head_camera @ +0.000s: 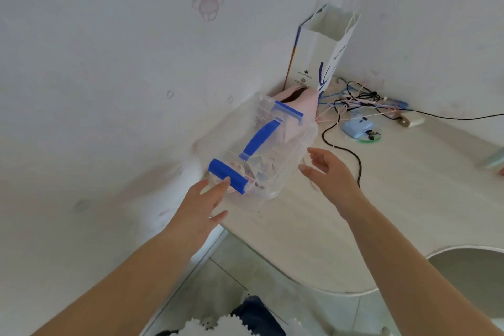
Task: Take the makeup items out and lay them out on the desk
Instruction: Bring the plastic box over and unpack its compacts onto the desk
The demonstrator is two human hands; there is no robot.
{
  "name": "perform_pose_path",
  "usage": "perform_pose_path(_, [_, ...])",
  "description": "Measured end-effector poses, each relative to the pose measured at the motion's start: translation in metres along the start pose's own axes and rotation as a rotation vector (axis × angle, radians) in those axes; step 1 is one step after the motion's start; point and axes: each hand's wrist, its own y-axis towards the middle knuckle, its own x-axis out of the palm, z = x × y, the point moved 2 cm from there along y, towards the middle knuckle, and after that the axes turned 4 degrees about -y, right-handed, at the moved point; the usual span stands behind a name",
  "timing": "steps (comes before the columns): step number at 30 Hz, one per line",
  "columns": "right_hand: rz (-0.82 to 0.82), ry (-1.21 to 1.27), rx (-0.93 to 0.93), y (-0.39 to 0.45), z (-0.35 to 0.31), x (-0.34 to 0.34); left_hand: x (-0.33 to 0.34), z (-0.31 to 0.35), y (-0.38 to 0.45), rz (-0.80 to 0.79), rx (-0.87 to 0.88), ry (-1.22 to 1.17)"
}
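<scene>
A clear plastic box (283,161) with a blue handle and blue latches stands on the white desk (354,213), near its left edge by the wall. Small items show dimly through its walls; I cannot tell what they are. My left hand (203,199) reaches to the box's near end, fingers straight, fingertips at the near blue latch (227,176). My right hand (331,168) hovers just right of the box with fingers spread and relaxed, holding nothing.
A pink pouch (300,102) lies behind the box, before a tall white paper bag (319,54) in the corner. Tangled cables (362,101), a small blue device (357,127) and a white charger (411,118) lie at the back right. The desk's curved front edge is below my arms.
</scene>
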Motion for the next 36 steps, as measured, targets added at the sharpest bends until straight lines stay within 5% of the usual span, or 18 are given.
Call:
perform_pose_path(10, [-0.102, -0.316, -0.129, 0.148, 0.0, -0.014, 0.03, 0.001, 0.028, 0.04, 0.021, -0.088])
perform_pose_path(16, [-0.246, -0.386, -0.165, 0.195, 0.007, -0.002, 0.038, -0.005, 0.035, 0.222, 0.029, -0.169])
perform_pose_path(25, [-0.355, -0.395, -0.122, 0.22, 0.01, 0.009, 0.047, -0.005, 0.039, 0.352, 0.046, -0.173])
perform_pose_path(36, [-0.242, -0.097, 0.053, 0.156, 0.025, -0.023, 0.017, 0.001, 0.03, 0.298, 0.063, -0.068])
